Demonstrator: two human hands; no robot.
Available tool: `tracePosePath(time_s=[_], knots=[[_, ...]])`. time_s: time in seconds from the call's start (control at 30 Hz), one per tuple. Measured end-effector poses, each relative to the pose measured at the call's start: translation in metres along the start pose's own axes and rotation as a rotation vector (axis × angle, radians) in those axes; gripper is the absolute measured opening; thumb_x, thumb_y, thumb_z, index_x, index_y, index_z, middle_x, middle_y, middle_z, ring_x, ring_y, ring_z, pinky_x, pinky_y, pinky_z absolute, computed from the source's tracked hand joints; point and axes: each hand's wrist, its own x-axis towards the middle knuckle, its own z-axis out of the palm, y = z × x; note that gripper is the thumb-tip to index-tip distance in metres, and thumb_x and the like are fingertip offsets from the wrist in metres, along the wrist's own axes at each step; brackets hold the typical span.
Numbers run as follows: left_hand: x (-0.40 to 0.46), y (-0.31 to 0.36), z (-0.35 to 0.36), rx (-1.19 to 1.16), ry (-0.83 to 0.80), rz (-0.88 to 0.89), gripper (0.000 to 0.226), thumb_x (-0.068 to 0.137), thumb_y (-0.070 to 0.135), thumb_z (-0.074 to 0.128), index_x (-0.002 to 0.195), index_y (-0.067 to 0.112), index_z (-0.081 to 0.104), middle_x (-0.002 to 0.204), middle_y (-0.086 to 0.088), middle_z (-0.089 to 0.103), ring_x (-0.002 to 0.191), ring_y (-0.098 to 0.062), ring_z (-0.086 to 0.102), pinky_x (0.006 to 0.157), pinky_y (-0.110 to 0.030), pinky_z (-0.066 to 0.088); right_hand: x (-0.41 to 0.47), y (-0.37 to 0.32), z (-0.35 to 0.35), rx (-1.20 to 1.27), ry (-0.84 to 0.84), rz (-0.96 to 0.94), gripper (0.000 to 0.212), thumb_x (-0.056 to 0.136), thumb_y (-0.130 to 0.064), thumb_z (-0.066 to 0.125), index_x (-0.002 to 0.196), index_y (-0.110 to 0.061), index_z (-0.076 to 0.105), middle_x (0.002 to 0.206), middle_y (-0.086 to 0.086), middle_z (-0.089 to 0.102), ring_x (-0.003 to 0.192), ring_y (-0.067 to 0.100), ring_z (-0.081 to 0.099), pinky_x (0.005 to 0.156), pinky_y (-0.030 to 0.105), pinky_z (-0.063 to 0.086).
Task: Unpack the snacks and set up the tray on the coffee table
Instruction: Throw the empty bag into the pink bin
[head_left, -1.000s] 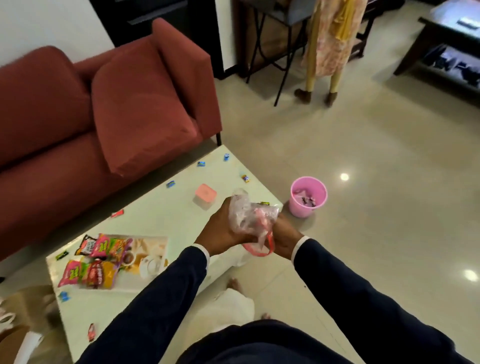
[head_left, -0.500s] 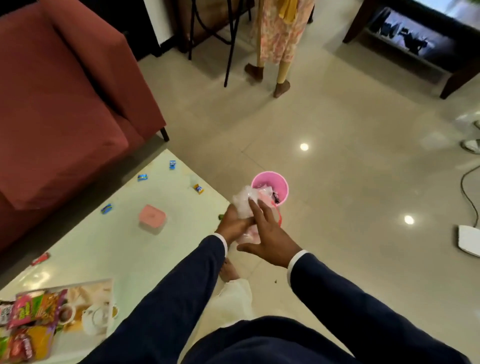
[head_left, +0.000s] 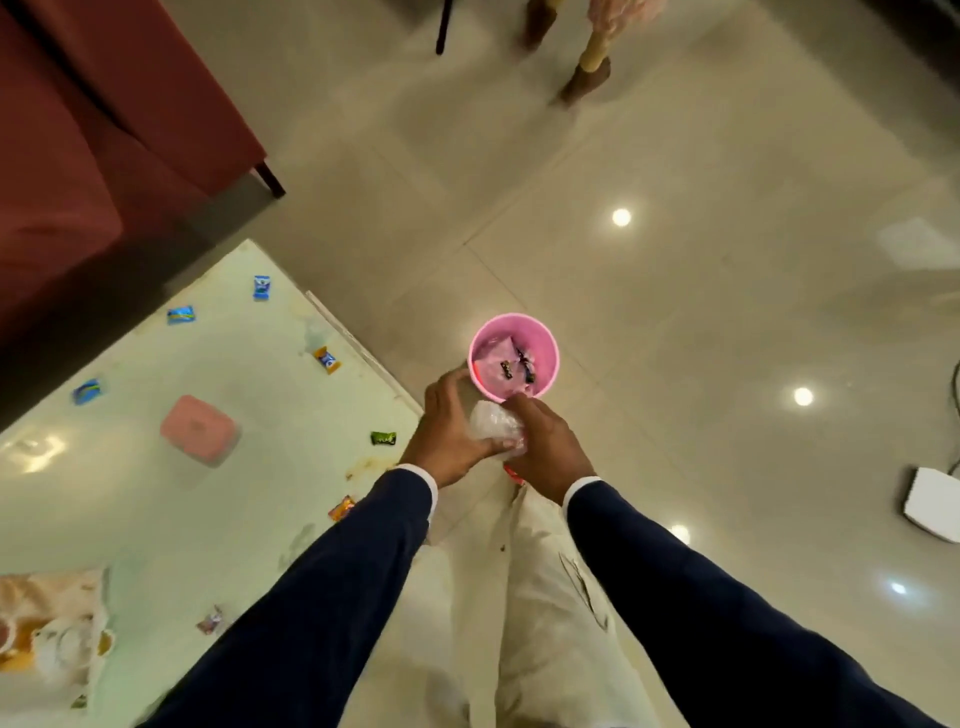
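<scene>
A crumpled clear plastic bag (head_left: 494, 427) is squeezed between my left hand (head_left: 448, 431) and my right hand (head_left: 545, 451), just off the coffee table's corner. A bit of red shows under the bag. Directly beyond my hands a pink bin (head_left: 514, 356) stands on the floor with wrappers inside. The pale green coffee table (head_left: 156, 499) lies to my left. A printed tray (head_left: 52, 634) shows at its near left edge. Several small wrapped candies are scattered on it, among them a blue one (head_left: 262, 287) and a green one (head_left: 383, 438).
A pink lidded box (head_left: 197, 434) sits mid-table. A red sofa (head_left: 78, 156) runs along the table's far side. Glossy tiled floor spreads to the right, with a white device (head_left: 932, 512) and cable at the right edge. Furniture legs (head_left: 584, 80) stand at the top.
The view has tilted down and moved towards the bin. My hands have pressed the bag into a tighter ball and brought it to the near side of the pink bin.
</scene>
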Motion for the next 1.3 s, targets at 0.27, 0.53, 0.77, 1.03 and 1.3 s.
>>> tracePosePath(time_s=[0.27,0.53,0.77,1.03,1.3], knots=[[0.143,-0.035,0.066,0.115,0.161,-0.050,0.060,0.065,0.016,0.096,0.115,0.018,0.063,0.118,-0.001,0.055,0.102,-0.023,0.062,0.085,-0.033,0.052,0.109,0.112,-0.024,0.264,-0.277,-0.028,0.076,0.077,-0.003,0.075,0.144,-0.027,0.045,0.153,0.002,0.033,0.142,0.025,0.036,0.117,0.043,0.038],[0.231,-0.054,0.142,-0.094,0.362,-0.111,0.067,0.070,0.028,0.095,0.121,0.019,0.053,0.121,0.006,0.053,0.102,-0.013,0.057,0.082,-0.029,0.054,0.214,0.185,-0.003,0.454,-0.183,0.369,0.054,0.088,-0.052,0.069,0.137,-0.035,0.053,0.132,0.009,0.057,0.113,0.028,0.064,0.091,0.049,0.060],[0.267,-0.108,0.125,0.185,0.057,-0.029,0.062,0.091,0.013,0.073,0.148,0.015,0.048,0.150,-0.009,0.050,0.136,-0.027,0.051,0.109,-0.037,0.044,0.294,0.240,0.041,0.033,-0.108,0.147,0.044,0.077,-0.014,0.077,0.116,-0.024,0.063,0.135,0.004,0.044,0.099,0.021,0.057,0.076,0.017,0.050],[0.288,-0.147,0.108,0.615,0.187,0.089,0.051,0.089,0.014,0.066,0.138,0.015,0.056,0.150,-0.009,0.049,0.142,-0.030,0.047,0.109,-0.049,0.043,0.351,0.290,0.111,-0.517,-0.219,-0.030,0.047,0.092,-0.015,0.063,0.136,-0.017,0.049,0.152,0.014,0.037,0.117,0.038,0.059,0.089,0.049,0.057],[0.298,-0.135,0.108,0.866,0.153,0.040,0.076,0.097,0.024,0.058,0.163,0.017,0.021,0.171,-0.011,0.019,0.158,-0.032,0.021,0.125,-0.061,0.020,0.363,0.277,0.100,-0.625,-0.497,0.086,0.063,0.093,-0.015,0.054,0.150,-0.012,0.028,0.157,0.021,0.029,0.122,0.049,0.056,0.098,0.057,0.051]])
